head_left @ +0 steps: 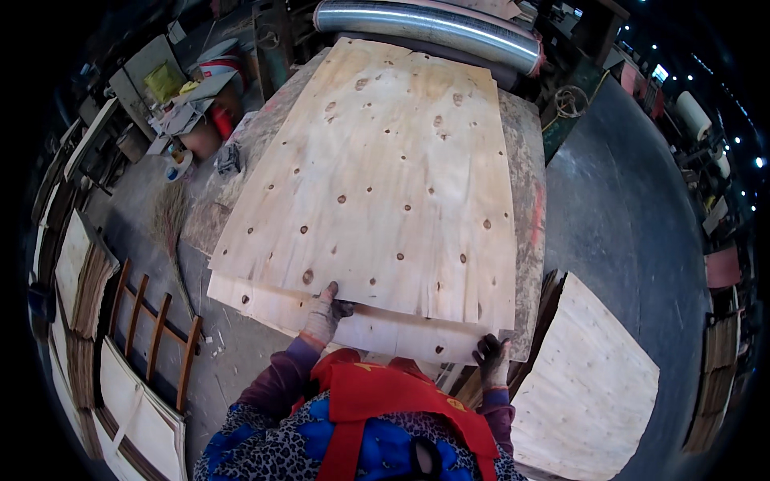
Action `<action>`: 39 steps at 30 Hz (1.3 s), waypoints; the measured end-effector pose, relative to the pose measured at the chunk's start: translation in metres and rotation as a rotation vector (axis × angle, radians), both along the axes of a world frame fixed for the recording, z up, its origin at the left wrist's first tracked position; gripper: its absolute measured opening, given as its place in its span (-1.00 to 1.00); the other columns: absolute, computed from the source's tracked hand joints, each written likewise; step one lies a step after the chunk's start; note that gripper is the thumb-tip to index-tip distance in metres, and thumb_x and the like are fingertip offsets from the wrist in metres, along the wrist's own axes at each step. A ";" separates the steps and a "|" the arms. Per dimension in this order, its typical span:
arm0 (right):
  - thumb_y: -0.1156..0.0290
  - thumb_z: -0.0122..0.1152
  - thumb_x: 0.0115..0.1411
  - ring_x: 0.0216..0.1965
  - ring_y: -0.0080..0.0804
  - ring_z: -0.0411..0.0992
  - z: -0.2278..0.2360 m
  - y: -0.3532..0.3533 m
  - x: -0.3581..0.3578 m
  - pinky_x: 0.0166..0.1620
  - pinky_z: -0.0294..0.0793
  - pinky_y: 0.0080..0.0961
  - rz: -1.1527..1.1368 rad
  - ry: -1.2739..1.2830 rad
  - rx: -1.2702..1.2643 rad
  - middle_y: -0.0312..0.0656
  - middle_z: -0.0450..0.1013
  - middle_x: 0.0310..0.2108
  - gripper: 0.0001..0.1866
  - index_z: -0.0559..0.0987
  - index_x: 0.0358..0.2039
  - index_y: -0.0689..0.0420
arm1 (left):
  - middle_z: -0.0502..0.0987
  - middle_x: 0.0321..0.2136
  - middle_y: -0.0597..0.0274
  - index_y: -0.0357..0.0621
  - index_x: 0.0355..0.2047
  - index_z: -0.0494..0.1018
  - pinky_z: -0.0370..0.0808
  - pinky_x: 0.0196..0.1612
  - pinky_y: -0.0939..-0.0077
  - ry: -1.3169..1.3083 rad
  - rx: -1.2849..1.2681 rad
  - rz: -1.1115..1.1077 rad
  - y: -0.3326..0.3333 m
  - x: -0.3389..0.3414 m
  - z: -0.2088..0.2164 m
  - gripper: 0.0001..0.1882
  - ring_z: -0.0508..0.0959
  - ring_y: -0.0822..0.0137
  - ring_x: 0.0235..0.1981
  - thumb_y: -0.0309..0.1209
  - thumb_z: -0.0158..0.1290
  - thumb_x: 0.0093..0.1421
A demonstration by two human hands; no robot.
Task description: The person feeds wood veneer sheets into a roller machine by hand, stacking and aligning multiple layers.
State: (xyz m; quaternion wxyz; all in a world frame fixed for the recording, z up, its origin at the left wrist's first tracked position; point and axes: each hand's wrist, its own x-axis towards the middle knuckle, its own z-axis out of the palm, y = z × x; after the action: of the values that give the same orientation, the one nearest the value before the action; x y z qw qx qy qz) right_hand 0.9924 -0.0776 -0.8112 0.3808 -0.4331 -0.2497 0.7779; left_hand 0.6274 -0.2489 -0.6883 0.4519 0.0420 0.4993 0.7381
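A large pale wood veneer sheet (385,184) with dark knots lies on a worn table, its far end near a shiny metal roller. Beneath it a second veneer sheet (393,330) sticks out along the near edge. My left hand (325,315), in a light glove with dark fingertips, is closed on the upper sheet's near edge, thumb on top and some fingers under it. At the near right corner my right hand (494,362), gloved likewise, has its dark fingers curled at the lower sheet's edge; its thumb is not clearly seen.
The metal roller (433,34) spans the far end of the worn table (525,184). At right front lies a stack of veneer sheets (589,385). More stacked sheets (84,276), a wooden rack (160,337) and a twig broom (170,216) are at left.
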 end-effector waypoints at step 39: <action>0.18 0.20 0.06 -0.79 -0.69 0.14 0.010 -0.132 0.070 -0.69 0.12 -0.71 -0.255 -0.403 0.193 -0.44 0.26 -0.75 -0.75 0.48 -0.55 0.09 | 0.48 -0.57 0.18 -0.24 -0.46 0.40 0.39 -0.54 0.47 0.224 -0.281 -0.150 -0.136 0.000 -0.052 -0.51 0.45 0.35 -0.59 0.00 -0.16 0.20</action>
State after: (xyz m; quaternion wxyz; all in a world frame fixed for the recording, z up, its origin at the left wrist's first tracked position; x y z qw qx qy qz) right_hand 1.0629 -0.2092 -0.8015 0.4581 -0.5688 -0.3370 0.5942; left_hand 0.6276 -0.3852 -0.7408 0.4486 0.0974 0.6400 0.6162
